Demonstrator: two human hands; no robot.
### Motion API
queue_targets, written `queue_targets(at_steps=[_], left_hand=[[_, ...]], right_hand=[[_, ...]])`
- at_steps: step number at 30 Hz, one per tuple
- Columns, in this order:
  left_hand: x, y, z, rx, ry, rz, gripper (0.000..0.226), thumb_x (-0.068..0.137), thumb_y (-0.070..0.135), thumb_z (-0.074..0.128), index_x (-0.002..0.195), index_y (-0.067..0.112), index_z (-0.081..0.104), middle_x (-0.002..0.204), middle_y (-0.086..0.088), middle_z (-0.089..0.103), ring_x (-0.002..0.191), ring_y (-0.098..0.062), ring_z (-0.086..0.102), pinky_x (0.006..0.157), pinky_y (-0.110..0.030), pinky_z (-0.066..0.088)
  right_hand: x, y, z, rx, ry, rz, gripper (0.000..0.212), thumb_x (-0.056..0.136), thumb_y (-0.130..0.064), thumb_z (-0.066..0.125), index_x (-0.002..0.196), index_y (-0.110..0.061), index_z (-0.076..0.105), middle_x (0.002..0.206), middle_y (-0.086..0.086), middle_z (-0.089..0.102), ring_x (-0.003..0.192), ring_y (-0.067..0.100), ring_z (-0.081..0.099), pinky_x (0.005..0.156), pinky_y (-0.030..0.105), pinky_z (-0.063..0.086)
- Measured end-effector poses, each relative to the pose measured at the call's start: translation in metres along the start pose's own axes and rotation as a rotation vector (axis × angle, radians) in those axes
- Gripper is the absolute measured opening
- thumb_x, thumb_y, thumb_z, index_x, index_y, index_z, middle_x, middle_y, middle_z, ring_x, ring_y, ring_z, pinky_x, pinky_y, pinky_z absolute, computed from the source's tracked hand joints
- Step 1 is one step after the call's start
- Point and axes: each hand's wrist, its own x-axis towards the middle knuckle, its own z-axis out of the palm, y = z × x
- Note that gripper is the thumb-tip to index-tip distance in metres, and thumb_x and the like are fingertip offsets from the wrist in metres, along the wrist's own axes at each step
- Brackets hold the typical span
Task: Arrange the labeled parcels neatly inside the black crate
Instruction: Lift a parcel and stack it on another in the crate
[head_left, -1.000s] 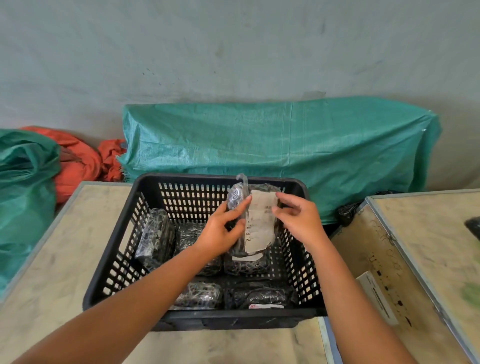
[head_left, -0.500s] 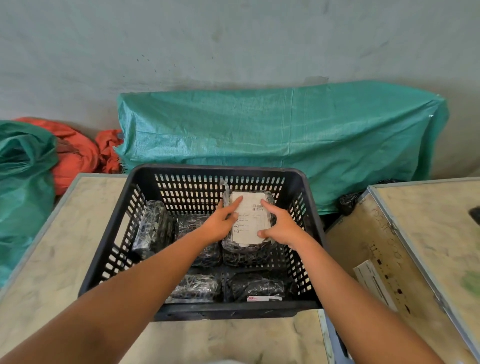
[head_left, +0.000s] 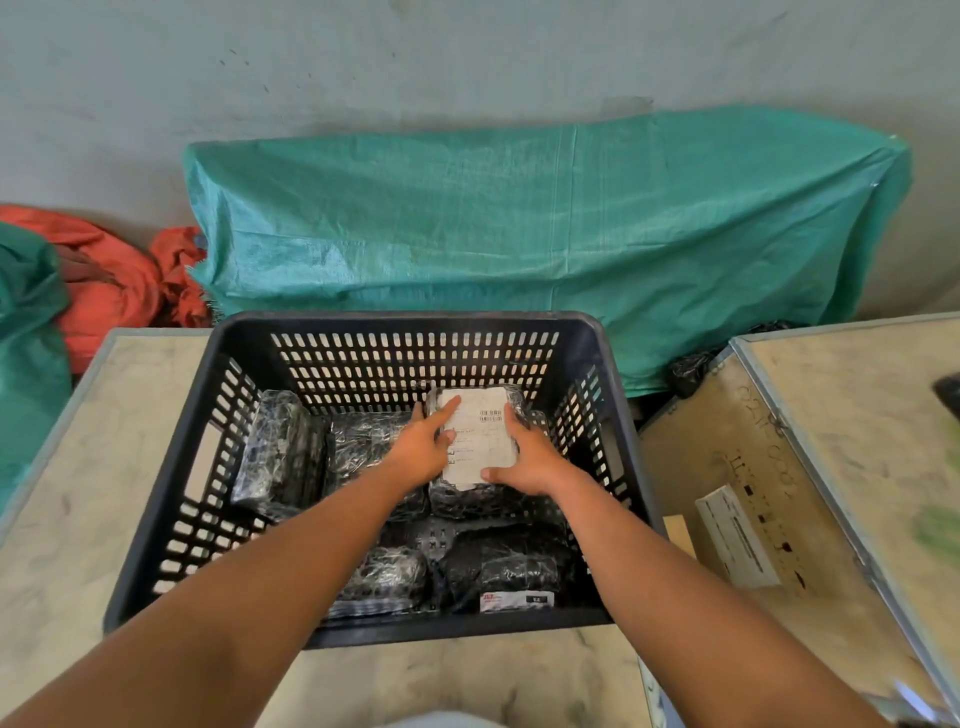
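A black slotted crate (head_left: 171, 499) stands on a pale table and holds several black plastic-wrapped parcels. One parcel with a white label (head_left: 480, 434) lies face up at the crate's back right, on top of another parcel. My left hand (head_left: 423, 449) rests on its left edge with the forefinger stretched across the label. My right hand (head_left: 524, 457) grips its right side, thumb at the label's lower edge. A wrapped parcel (head_left: 278, 449) leans on the left wall. Two more parcels (head_left: 501, 569) lie along the front wall.
A green tarp-covered heap (head_left: 545, 234) runs behind the crate against the wall. Orange and green sacks (head_left: 98, 280) lie at the left. A wooden crate lid with a white sticker (head_left: 737, 535) sits close to the right of the table.
The labeled parcel went from upright above the crate to lying flat, label up, at the back right. Both hands came down into the crate with it.
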Motion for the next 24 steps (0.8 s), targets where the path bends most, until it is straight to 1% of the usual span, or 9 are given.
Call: queue_targets(at_steps=[5,8,11,14,16,17,18,21,24], left_hand=[[0.005,0.004,0.004,0.033,0.023,-0.027,0.06,0.107,0.02,0.046,0.158,0.043,0.024,0.168,-0.02,-0.001,0.067,-0.004,0.053,0.039,-0.006,0.041],[0.002,0.009,0.002,0.013,0.039,-0.036,0.06,0.106,0.016,0.05,0.158,0.038,0.029,0.168,-0.019,-0.002,0.091,-0.021,0.066,0.043,-0.005,0.043],[-0.005,0.017,-0.004,0.036,0.056,-0.077,0.061,0.103,0.018,0.056,0.158,0.032,0.032,0.169,-0.018,-0.004,0.133,-0.038,0.052,0.064,-0.005,0.047],[-0.02,0.026,-0.014,0.067,0.055,-0.049,0.062,0.102,0.022,0.059,0.158,0.026,0.032,0.169,-0.018,0.0,0.148,-0.042,0.03,0.105,-0.03,0.043],[-0.035,0.03,-0.024,0.082,0.01,0.001,0.062,0.102,0.024,0.059,0.158,0.024,0.034,0.168,-0.018,0.014,0.141,-0.036,0.043,0.107,-0.032,0.042],[-0.043,0.032,-0.028,0.08,-0.023,0.035,0.059,0.101,0.024,0.06,0.156,0.024,0.038,0.164,-0.016,0.027,0.126,-0.03,0.06,0.092,-0.02,0.042],[-0.052,0.033,-0.032,0.074,-0.068,0.071,0.055,0.101,0.024,0.061,0.153,0.024,0.043,0.158,-0.015,0.04,0.108,-0.026,0.069,0.074,-0.036,0.058],[-0.08,0.033,-0.039,0.083,-0.269,0.171,0.047,0.098,0.02,0.066,0.143,0.026,0.056,0.149,-0.003,0.055,0.118,-0.017,0.064,0.105,-0.039,0.051],[-0.105,0.033,-0.037,0.211,-0.503,0.254,0.046,0.095,0.024,0.069,0.14,0.03,0.061,0.144,0.01,0.059,0.114,-0.002,0.059,0.099,-0.023,0.045]], right_hand=[[0.002,0.004,0.001,0.056,0.045,-0.011,0.12,0.077,-0.026,0.088,0.163,-0.027,0.004,0.159,0.01,0.037,0.141,0.029,0.042,0.114,0.036,0.037],[-0.002,0.004,-0.001,0.057,0.115,-0.014,0.119,0.071,-0.028,0.093,0.163,-0.025,0.016,0.158,0.013,0.034,0.144,0.032,0.036,0.119,0.041,0.032],[-0.009,-0.002,-0.007,0.045,0.164,-0.033,0.102,0.076,-0.025,0.09,0.159,-0.024,0.032,0.157,0.015,0.033,0.146,0.034,0.034,0.121,0.04,0.027],[-0.025,-0.011,-0.024,0.027,0.199,-0.117,0.082,0.081,-0.022,0.086,0.152,-0.023,0.046,0.156,0.011,0.04,0.144,0.03,0.04,0.116,0.033,0.029],[-0.043,-0.015,-0.04,0.031,0.175,-0.155,0.074,0.082,-0.021,0.085,0.148,-0.026,0.053,0.155,0.002,0.046,0.141,0.025,0.045,0.109,0.029,0.031],[-0.053,-0.016,-0.047,0.031,0.14,-0.158,0.071,0.081,-0.021,0.085,0.145,-0.029,0.056,0.154,-0.001,0.047,0.138,0.024,0.047,0.11,0.032,0.035],[-0.065,-0.015,-0.053,0.022,0.091,-0.161,0.068,0.08,-0.02,0.087,0.141,-0.032,0.059,0.151,-0.004,0.049,0.134,0.022,0.051,0.11,0.035,0.039],[-0.098,-0.006,-0.06,-0.088,-0.154,-0.172,0.061,0.072,-0.019,0.092,0.125,-0.039,0.07,0.133,-0.014,0.055,0.111,0.006,0.057,0.096,0.031,0.046],[-0.118,0.0,-0.046,-0.255,-0.368,-0.142,0.056,0.069,-0.023,0.094,0.116,-0.045,0.072,0.13,-0.011,0.061,0.113,0.004,0.056,0.098,0.03,0.046]])
